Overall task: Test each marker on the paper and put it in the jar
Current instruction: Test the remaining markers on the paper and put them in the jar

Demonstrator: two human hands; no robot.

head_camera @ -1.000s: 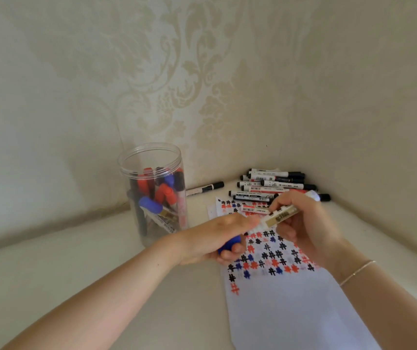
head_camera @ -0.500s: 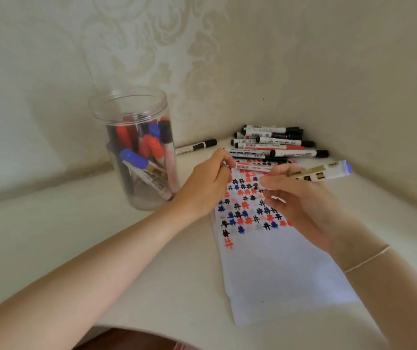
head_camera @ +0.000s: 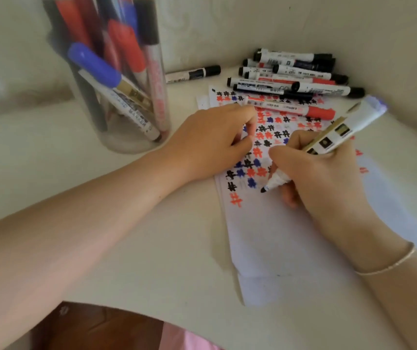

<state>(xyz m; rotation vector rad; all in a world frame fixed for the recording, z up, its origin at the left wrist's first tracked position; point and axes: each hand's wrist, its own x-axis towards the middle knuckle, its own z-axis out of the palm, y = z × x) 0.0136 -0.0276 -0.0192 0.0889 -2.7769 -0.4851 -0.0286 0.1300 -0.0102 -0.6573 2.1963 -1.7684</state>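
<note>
2 hands work over the paper [head_camera: 290, 238] on the table [head_camera: 151, 248]. right hand [head_camera: 323, 178] pinches a marker [head_camera: 338, 137], fingers curled round the barrel near the nib end. barrel tilts up and away past the knuckles, with a pale blue cap end at the top. dark nib points down and to the left of the right hand, at or just above the paper; contact cannot be confirmed. nib sits just beside the lowest rows of marks [head_camera: 265, 147], a grid of black, red and blue hash signs that runs between the 2 hands and beyond them.

left hand [head_camera: 217, 142] lies on the left edge of the paper, fingers curled, thumb and fingertips drawn together. whether it pinches a cap cannot be told.

jar [head_camera: 116, 79] stands to the left of the left hand and beyond it, well apart from the right hand. it is clear, upright, and holds markers with red, blue and black caps, leaning.

pile [head_camera: 295, 72] of capped markers lies beyond both hands, near the wall corner. 1 red marker [head_camera: 293, 108] lies across the far end of the paper, just beyond the left fingers. 1 black marker [head_camera: 192, 74] lies alone between jar and pile.

bracelet [head_camera: 391, 263] circles the right wrist.
</note>
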